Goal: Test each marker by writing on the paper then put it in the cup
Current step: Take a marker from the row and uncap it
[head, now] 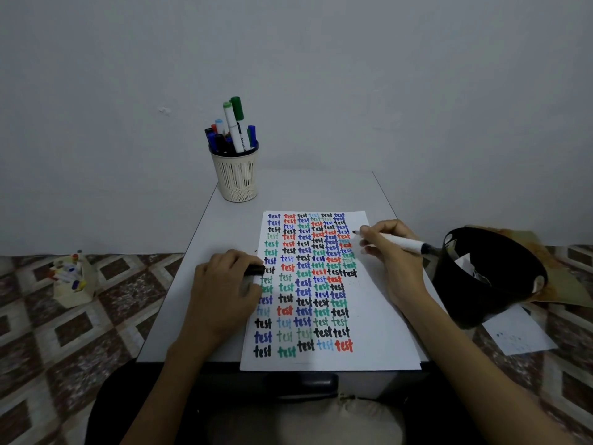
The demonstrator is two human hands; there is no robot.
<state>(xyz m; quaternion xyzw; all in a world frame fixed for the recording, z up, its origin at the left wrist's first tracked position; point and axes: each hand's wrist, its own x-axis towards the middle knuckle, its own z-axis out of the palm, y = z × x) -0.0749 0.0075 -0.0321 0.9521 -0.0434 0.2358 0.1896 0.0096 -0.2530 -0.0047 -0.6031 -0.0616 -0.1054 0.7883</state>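
Gripping a marker, the right hand is hovering its tip at the paper's two o'clock; the left hand is clenching the cap. Crowded rows are risking overlap; the cup is waiting at eleven.

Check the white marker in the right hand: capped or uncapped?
Uncapped. The white-barrelled marker in the right hand shows its bare tip over the white paper; the left hand holds a black cap.

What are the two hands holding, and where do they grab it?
The right hand holds a marker near its tip, fingers pinching the front. The left hand grips a black cap against the paper.
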